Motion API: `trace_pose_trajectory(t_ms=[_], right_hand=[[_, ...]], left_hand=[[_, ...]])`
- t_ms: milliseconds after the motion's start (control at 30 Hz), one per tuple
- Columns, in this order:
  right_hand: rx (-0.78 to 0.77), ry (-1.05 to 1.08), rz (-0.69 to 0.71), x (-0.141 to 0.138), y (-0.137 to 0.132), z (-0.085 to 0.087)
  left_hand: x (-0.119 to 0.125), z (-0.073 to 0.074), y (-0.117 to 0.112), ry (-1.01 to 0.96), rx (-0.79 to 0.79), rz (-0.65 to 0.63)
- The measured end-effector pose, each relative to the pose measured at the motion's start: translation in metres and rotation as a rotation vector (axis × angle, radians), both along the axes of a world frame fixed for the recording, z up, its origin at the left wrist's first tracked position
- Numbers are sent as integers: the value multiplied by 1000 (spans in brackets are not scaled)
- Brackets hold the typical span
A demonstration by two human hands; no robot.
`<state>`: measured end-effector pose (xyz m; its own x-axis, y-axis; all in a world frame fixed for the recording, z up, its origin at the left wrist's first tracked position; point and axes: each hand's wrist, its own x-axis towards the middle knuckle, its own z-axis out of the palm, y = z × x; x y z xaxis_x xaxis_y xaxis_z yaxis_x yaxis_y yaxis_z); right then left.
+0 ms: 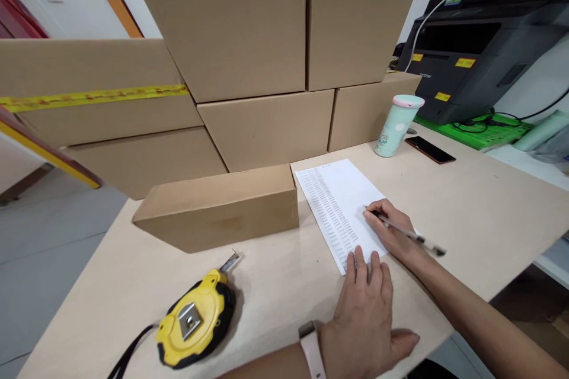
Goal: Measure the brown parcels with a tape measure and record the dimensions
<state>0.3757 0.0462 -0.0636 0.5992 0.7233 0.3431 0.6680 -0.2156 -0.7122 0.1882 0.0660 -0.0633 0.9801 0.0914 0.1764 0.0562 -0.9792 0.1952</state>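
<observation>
My right hand is closed round a pen, its tip resting on a printed sheet of paper that lies on the pale wooden table. My left hand lies flat with fingers stretched out, fingertips pressing the sheet's near corner; a watch band circles that wrist. A long, low cardboard box lies just left of the sheet. A yellow tape measure sits near the table's front edge, left of my left hand.
Several cardboard boxes are stacked like a wall along the back of the table. A mint-green cup and a dark phone stand at the back right. A black printer sits beyond them on a green mat.
</observation>
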Motion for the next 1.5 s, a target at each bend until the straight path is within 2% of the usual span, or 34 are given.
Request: trace_pose_trajectory(t_ms=[100, 200, 400, 500, 567, 633, 733, 800, 867, 933, 1067, 1133, 1233, 1333, 1400, 1500], right_hand=[[-72, -274, 42, 21, -5, -5], [-122, -393, 29, 39, -9, -13], [-132, -353, -53, 53, -11, -18], [-171, -323, -96, 55, -11, -17], [-179, -330, -105, 58, -12, -18], [-161, -335, -100, 61, -12, -20], [-146, -313, -68, 61, -11, -20], [-151, -281, -65, 58, -11, -17], [-138, -247, -73, 50, -12, -12], [-83, -239, -90, 40, -15, -4], [81, -306, -182, 15, -21, 13], [139, -362, -163, 1, -19, 24], [232, -465, -9, -24, -4, 47], [288, -581, 237, -56, 27, 75], [238, -670, 386, -76, 56, 92], [146, -826, 481, -100, 105, 110]], left_hand=[[-1, 2, 2, 7, 7, -6], [-3, 7, 2, -3, 32, -3], [-16, 23, -12, -135, 214, 29], [-40, 32, -21, -139, 151, 99], [-66, 37, -20, -180, 37, 223], [-99, 40, -12, -267, -72, 449], [-153, 46, 10, -350, -93, 802], [-184, 50, 26, -362, -112, 948], [-207, 54, 40, -335, -165, 1014], [-219, 56, 52, -286, -240, 1015], [-223, 53, 71, -214, -384, 947], [-219, 50, 77, -205, -445, 912], [-214, 43, 83, -234, -526, 895], [-211, 37, 86, -344, -615, 943], [-214, 38, 86, -451, -718, 969], [-229, 48, 85, -628, -942, 944]])
